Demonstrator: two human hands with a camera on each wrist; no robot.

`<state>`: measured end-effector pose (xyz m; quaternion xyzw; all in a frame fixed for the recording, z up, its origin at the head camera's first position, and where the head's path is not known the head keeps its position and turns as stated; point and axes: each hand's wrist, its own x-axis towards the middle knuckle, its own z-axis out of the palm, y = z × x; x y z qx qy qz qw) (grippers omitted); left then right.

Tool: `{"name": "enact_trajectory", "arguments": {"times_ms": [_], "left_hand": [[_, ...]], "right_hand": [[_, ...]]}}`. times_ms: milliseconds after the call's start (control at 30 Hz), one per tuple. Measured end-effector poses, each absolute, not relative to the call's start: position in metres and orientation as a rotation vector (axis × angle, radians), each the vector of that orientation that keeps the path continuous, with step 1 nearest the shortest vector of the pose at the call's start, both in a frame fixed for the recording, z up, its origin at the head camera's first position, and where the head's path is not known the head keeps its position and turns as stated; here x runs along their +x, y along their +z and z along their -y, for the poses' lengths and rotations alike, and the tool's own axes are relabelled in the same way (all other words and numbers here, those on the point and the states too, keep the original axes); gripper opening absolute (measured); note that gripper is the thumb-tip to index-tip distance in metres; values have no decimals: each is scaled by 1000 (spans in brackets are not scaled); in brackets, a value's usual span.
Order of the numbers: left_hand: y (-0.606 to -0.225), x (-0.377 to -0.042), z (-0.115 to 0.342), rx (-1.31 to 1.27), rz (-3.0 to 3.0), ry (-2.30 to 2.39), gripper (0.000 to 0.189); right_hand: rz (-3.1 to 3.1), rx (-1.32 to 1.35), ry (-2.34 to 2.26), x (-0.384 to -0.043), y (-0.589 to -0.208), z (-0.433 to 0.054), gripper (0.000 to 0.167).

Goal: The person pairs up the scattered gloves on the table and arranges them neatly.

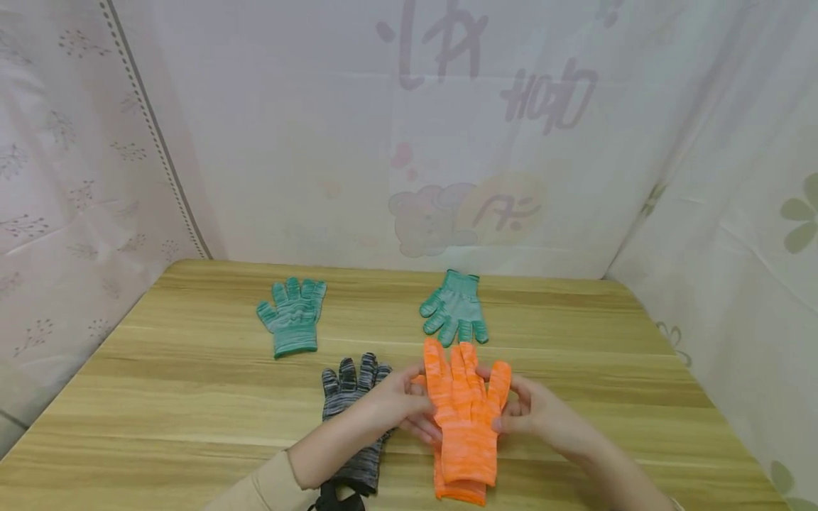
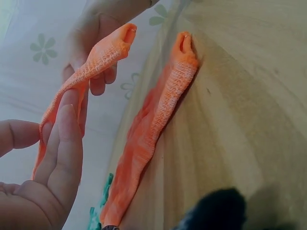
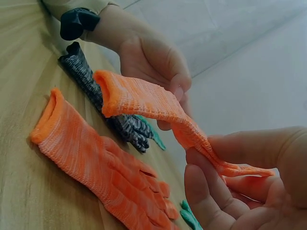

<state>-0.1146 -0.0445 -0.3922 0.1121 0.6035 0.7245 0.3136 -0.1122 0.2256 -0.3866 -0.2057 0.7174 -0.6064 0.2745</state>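
Both hands hold up one orange knitted glove [image 1: 469,447], its fingers pointing away and its cuff toward me. My left hand [image 1: 409,408] grips its left edge; in the left wrist view, thumb and fingers pinch the fabric. On the opposite edge, my right hand [image 1: 530,411] pinches the glove near one of its fingers, also plain in the right wrist view. Beneath, a second orange glove [image 3: 91,153] lies flat on the table, apart from the held one. A black-and-grey glove [image 1: 361,465] lies under my left forearm, partly hidden.
A green glove [image 1: 295,319] lies at the back left of the wooden table [image 1: 160,397], fingers pointing away. Another green glove [image 1: 456,305] lies at the back centre with its fingers toward me. Patterned curtains [image 1: 307,142] stand behind the table and at both sides.
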Motion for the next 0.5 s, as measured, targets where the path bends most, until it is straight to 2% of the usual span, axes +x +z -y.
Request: {"name": "enact_trajectory", "arguments": {"times_ms": [300,500], "left_hand": [[-397,-114,43,334,-1582,1871,65],[-398,-115,43,299,-1617,1833,81]], "right_hand": [[-1872,-614,-1661,-108,-389,-228,78],[-1879,-580,-1655,-109,-393,-227,77]]}}
